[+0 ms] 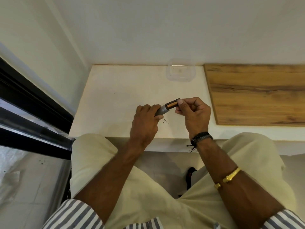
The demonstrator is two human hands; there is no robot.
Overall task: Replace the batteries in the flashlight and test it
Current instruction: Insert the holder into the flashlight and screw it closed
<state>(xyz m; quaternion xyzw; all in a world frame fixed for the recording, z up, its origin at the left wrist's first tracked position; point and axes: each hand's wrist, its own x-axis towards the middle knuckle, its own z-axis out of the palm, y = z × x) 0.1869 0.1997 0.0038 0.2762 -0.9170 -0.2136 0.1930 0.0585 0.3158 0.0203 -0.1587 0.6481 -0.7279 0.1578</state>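
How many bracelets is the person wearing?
3, all on the right arm: a dark braided bracelet at the wrist and two gold bangles further up the forearm. None shows on the left arm.

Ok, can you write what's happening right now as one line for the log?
left hand: holds flashlight | right hand: holds battery holder at flashlight's open end | tub: at table's back
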